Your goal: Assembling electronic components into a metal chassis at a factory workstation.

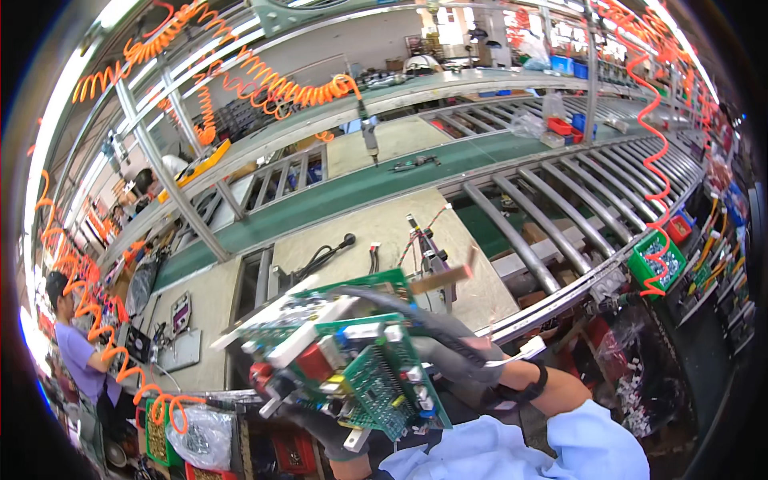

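A green circuit board assembly (376, 376), crowded with components and pale metal bars, is held up tilted in front of me. My left hand (320, 428), in a grey glove, grips it from below, fingers mostly hidden behind the boards. At its right side my right hand (456, 356), also gloved in grey, is closed on it, partly covered by a thick dark cable (416, 316). A white connector (531, 348) on a wire hangs by my right wrist. Beyond the boards, a pale work board (480, 264) carries a black power cord (324, 256) and a small wired part (432, 256).
A roller conveyor (520, 232) curves away at the right, beside a green bin (656, 262) of small parts. A screwdriver (369, 138) hangs on an orange coiled hose (308, 94) over the green belt (296, 202). Another person (78, 352) stands at the left.
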`<control>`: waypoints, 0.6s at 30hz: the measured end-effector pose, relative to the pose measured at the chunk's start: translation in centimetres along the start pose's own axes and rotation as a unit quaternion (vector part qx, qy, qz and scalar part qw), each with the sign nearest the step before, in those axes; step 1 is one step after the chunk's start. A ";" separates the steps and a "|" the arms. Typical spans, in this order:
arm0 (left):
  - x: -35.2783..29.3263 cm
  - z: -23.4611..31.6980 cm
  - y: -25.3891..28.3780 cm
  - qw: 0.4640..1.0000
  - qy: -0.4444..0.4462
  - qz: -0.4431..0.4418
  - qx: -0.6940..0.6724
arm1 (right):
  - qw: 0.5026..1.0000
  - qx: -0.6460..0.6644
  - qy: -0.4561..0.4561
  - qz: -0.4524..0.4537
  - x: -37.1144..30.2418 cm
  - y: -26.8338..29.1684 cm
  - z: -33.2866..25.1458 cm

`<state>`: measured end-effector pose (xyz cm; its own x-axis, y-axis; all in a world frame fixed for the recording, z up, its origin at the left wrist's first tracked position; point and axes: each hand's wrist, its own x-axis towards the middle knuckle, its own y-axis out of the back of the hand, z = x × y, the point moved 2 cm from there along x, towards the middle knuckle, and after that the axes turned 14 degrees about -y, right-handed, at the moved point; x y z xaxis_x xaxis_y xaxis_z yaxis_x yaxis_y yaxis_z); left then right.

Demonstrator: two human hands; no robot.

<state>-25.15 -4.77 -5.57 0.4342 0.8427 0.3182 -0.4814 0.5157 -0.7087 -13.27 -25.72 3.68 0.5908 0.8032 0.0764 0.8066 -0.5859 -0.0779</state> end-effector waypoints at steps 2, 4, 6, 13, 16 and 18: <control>0.5 0.6 -0.8 0.996 0.018 -0.061 -0.068 | 0.984 0.123 0.089 -0.088 0.7 0.2 -1.8; 0.7 2.2 -2.6 0.983 0.034 -0.118 -0.135 | 0.995 0.091 -0.009 -0.032 2.0 -0.1 -2.6; 0.7 3.9 -4.9 0.974 0.041 -0.143 -0.170 | 0.999 -0.016 -0.046 0.013 2.9 -0.5 -3.6; 2.9 5.7 -8.1 0.996 -0.023 -0.059 0.067 | 0.980 -0.184 0.015 -0.081 4.8 0.6 -5.0; 4.6 4.7 -6.7 0.988 -0.078 -0.053 0.125 | 0.913 -0.400 -0.054 0.048 2.2 4.1 -4.3; 5.2 4.4 -5.6 0.968 -0.146 -0.079 0.190 | 0.802 -0.568 0.038 0.181 1.8 6.5 -4.7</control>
<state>-23.60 -2.62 2.84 0.3182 0.7278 0.6075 -0.6963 0.6143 -0.3712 -6.86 -28.64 7.96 0.7547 0.5741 0.3176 0.0519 -0.5348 0.8434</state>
